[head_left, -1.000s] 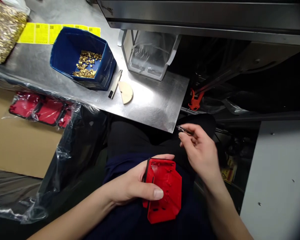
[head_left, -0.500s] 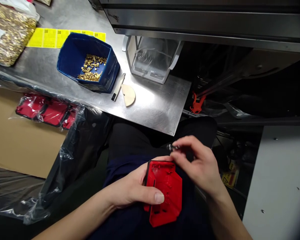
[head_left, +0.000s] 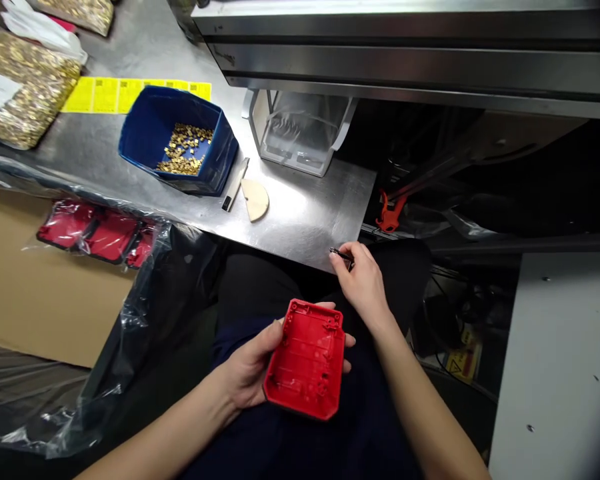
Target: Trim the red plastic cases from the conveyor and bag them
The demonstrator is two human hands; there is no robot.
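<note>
Taking the blue bin (head_left: pixel 215 157) as our landmark, we see the red trays (head_left: pixel 111 235) below and left of it, and the knife (head_left: pixel 235 185) just beside its right side. Below and right of the bin, our left hand (head_left: pixel 260 360) has its fingers clamped on the red shell (head_left: pixel 307 360); farther right, our right hand (head_left: pixel 363 277) pinches a small dark tool (head_left: pixel 341 254) between its fingers, near the surface (head_left: pixel 300 233) corner.

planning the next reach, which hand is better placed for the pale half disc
Probably the right hand: nearer the pale half disc, by the bench, with just a small dark tool; the left hand supports the red shell.
</note>
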